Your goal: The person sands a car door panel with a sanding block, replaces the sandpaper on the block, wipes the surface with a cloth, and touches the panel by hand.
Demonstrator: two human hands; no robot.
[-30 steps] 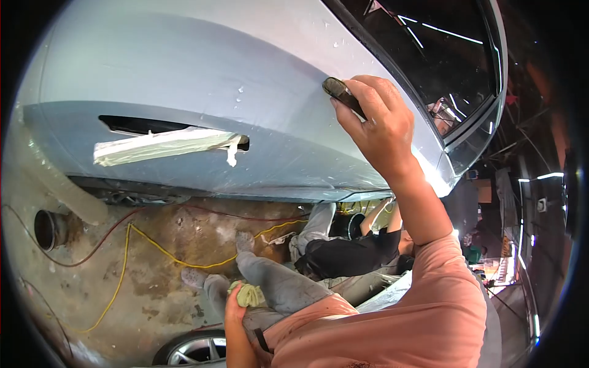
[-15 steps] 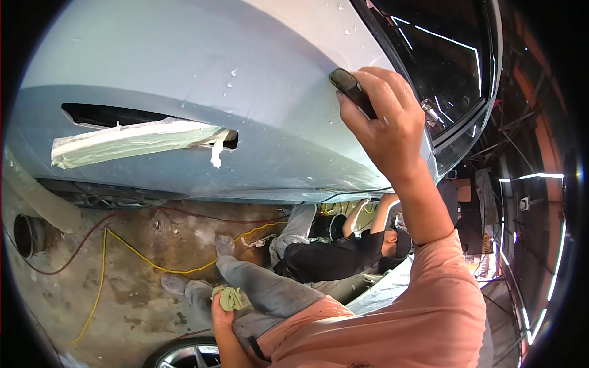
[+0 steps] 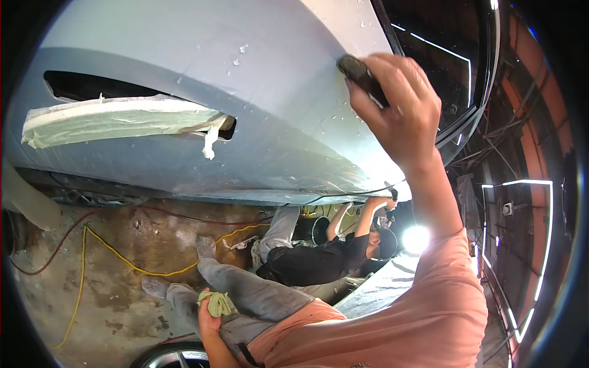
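My right hand [image 3: 402,104] grips a dark, rounded sanding block [image 3: 362,75], its end against the grey car door panel [image 3: 264,80]. Water drops dot the panel around it. My left hand [image 3: 210,319], low beside my leg, is closed around a folded pale-green cloth [image 3: 217,303]. The door handle [image 3: 116,122] is wrapped in pale masking tape, with a torn strip hanging from one end. Behind the handle a dark recess [image 3: 92,86] shows. The sanding block's underside is hidden.
A co-worker [image 3: 319,260] in a dark shirt crouches beside the car, arms raised to its lower side. A black bucket [image 3: 319,230] stands close by. Yellow [image 3: 129,262] and red [image 3: 52,257] hoses or cords cross the wet floor. A wheel [image 3: 178,359] lies at the bottom edge.
My right hand with the block has shifted slightly right and up in view. The scene has moved left with my head. A bright light now shows near my right arm.
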